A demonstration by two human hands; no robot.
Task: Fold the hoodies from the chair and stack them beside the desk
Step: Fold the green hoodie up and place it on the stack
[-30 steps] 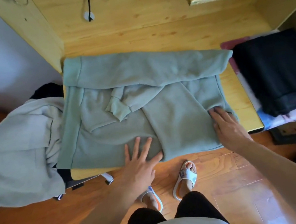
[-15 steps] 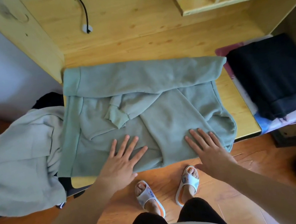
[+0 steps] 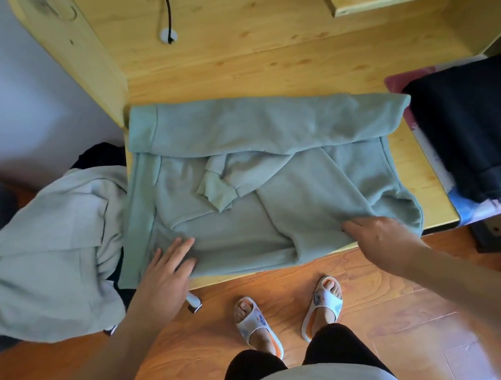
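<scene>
So the green hoodie (image 3: 274, 186) is spread across the wooden tabletop (image 3: 290, 66) mid-frame, sleeves folded in over the body. Left hand (image 3: 166, 271) lies flat with straight fingers on its lower-left hem. Right hand (image 3: 376, 234) is on the lower-right edge, fingers curled into the fabric like it's gripping it. A pale grey hoodie (image 3: 48, 258) is heaped at the left, dark folded clothes (image 3: 482, 124) at the right.

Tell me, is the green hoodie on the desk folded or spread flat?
Partly folded: the green hoodie has its far edge and one sleeve turned inward.
</scene>
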